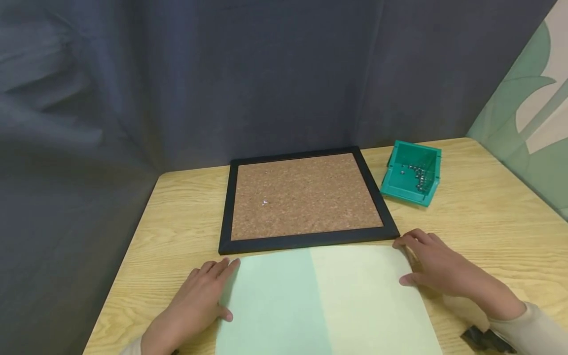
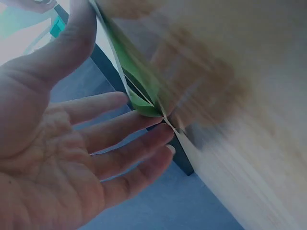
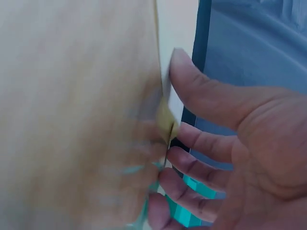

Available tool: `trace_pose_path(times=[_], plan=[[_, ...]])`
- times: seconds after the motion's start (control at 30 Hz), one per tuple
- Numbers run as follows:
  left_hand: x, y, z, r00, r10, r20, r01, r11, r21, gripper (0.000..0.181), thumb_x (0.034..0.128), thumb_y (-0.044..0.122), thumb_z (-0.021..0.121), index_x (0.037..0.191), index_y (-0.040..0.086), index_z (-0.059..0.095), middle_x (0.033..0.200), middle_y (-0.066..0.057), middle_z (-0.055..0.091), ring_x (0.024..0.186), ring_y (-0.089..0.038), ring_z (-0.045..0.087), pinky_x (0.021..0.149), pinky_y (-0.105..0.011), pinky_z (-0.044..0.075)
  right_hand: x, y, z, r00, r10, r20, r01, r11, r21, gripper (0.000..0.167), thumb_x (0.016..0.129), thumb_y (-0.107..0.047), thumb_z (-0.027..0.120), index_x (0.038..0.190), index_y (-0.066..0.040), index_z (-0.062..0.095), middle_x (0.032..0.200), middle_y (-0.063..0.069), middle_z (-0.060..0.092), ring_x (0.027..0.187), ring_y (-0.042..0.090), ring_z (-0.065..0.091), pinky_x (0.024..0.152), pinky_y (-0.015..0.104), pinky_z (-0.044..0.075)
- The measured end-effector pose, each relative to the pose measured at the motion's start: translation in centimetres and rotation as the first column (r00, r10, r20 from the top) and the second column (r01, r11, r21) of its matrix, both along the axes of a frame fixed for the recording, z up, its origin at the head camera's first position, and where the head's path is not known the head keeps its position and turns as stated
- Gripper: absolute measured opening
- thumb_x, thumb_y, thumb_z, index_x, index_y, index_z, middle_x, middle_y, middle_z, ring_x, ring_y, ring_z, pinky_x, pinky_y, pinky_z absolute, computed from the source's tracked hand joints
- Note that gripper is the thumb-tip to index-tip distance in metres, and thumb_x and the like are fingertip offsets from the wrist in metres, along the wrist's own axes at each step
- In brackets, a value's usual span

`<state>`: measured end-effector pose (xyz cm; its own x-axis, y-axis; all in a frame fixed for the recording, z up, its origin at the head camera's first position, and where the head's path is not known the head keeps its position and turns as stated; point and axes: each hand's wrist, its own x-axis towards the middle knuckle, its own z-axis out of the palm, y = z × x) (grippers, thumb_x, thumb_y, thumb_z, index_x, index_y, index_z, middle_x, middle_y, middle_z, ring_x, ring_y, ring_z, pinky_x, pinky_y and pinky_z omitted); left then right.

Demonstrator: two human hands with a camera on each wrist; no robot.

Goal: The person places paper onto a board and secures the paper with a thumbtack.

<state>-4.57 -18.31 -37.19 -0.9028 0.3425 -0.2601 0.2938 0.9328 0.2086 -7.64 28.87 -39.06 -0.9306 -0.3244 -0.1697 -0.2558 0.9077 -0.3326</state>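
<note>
A large sheet of paper (image 1: 284,301), pale green on its left part and pale yellow on its right, lies on the wooden table between both hands. My left hand (image 1: 195,298) touches its left edge, index fingertip near the upper left corner and thumb lower down. In the left wrist view the fingers (image 2: 129,158) are extended and mostly straight beside the edge. At the upper right corner are the fingertips of my right hand (image 1: 439,268), with the thumb at the right edge. The right wrist view shows that thumb (image 3: 201,88) against the sheet and the fingers loosely bent.
Just beyond the sheet lies a black-framed cork board (image 1: 306,195) with a small shiny bit (image 1: 265,202) on it. A teal bin (image 1: 410,172) holding several small metallic pieces (image 1: 420,178) stands right of the board. Dark cloth (image 1: 266,74) hangs behind the table (image 1: 177,212).
</note>
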Motion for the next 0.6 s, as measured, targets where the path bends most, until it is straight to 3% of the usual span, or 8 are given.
trace_pose_path(times=[0.2, 0.33, 0.47, 0.53, 0.6], plan=[[-0.1, 0.0, -0.2, 0.999, -0.032, -0.002, 0.032, 0.997, 0.066, 0.102, 0.0596, 0.031, 0.09, 0.15, 0.02, 0.044, 0.139, -0.012, 0.05, 0.121, -0.03, 0.048, 0.096, -0.051, 0.044, -0.7, 0.0, 0.2, 0.997, -0.008, 0.074, 0.01, 1.0, -0.029, 0.075, 0.066, -0.049, 0.087, 0.125, -0.014, 0.057, 0.129, 0.015, 0.05, 0.109, 0.035, 0.047, 0.087, 0.055, 0.049], [0.0, -0.1, -0.2, 0.997, -0.072, -0.003, 0.071, 0.99, 0.119, 0.103, 0.0622, 0.025, 0.09, 0.152, 0.027, 0.039, 0.123, -0.005, 0.049, 0.102, -0.019, 0.046, 0.086, -0.038, 0.043, -1.2, -0.2, 0.5, 0.991, -0.03, 0.133, 0.034, 0.999, -0.029, 0.064, 0.064, -0.046, 0.088, 0.113, -0.016, 0.059, 0.123, 0.01, 0.048, 0.105, 0.032, 0.044, 0.086, 0.05, 0.048], [0.0, -0.2, -0.1, 0.993, -0.098, 0.069, 0.079, 0.967, 0.244, 0.103, 0.0729, 0.008, 0.085, 0.156, 0.035, 0.03, 0.107, 0.001, 0.044, 0.08, -0.01, 0.043, 0.068, -0.023, 0.042, -1.5, -0.3, 0.6, 0.985, -0.028, 0.172, 0.029, 1.0, -0.005, 0.06, 0.066, -0.045, 0.087, 0.11, -0.012, 0.062, 0.115, 0.007, 0.05, 0.101, 0.029, 0.046, 0.083, 0.045, 0.048], [0.1, -0.1, 0.2, 0.989, -0.088, 0.123, 0.049, 0.955, 0.293, 0.104, 0.0788, -0.003, 0.079, 0.156, 0.04, 0.024, 0.105, -0.001, 0.044, 0.075, -0.01, 0.044, 0.061, -0.021, 0.042, -1.5, -0.1, 0.6, 0.982, -0.025, 0.187, 0.024, 1.0, 0.004, 0.069, 0.069, -0.046, 0.086, 0.118, -0.005, 0.062, 0.116, 0.01, 0.056, 0.104, 0.032, 0.051, 0.087, 0.049, 0.049], [0.1, 0.1, 0.4, 0.985, -0.045, 0.164, -0.009, 0.951, 0.31, 0.107, 0.0823, -0.009, 0.072, 0.155, 0.048, 0.018, 0.115, -0.003, 0.048, 0.081, -0.01, 0.053, 0.064, -0.024, 0.046, -1.6, 0.1, 0.6, 0.978, -0.02, 0.207, 0.018, 1.0, 0.012, 0.078, 0.071, -0.048, 0.084, 0.125, 0.002, 0.059, 0.113, 0.011, 0.062, 0.103, 0.031, 0.056, 0.088, 0.051, 0.05]])
